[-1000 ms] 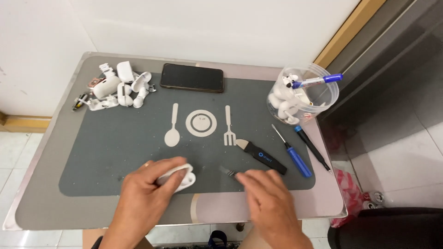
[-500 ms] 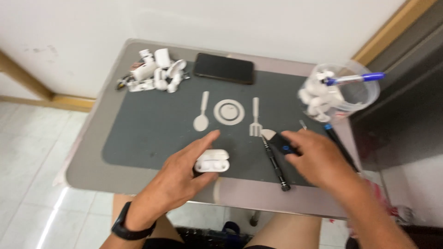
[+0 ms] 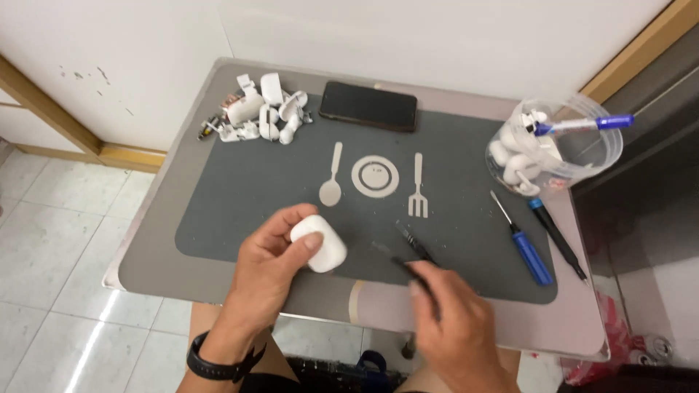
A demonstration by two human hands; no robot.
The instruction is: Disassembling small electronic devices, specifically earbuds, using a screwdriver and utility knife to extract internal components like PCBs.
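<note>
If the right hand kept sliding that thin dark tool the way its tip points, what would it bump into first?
The right hand aims the dark tool up and left across the grey mat. The line looks free until about the printed plate ring; the black phone lies beyond. Depth is unclear.

Soft, even daylight fills the scene, bright but not harsh. Shadows stay faint, pooled just under the left hand (image 3: 273, 266) and the right hand (image 3: 455, 320). The thin dark tool (image 3: 411, 251) in the right hand is smeared by motion blur (its tip barely readable). Left of the left hand, the glossy white floor tiles (image 3: 51, 320) carry a pale glare streak.
</note>
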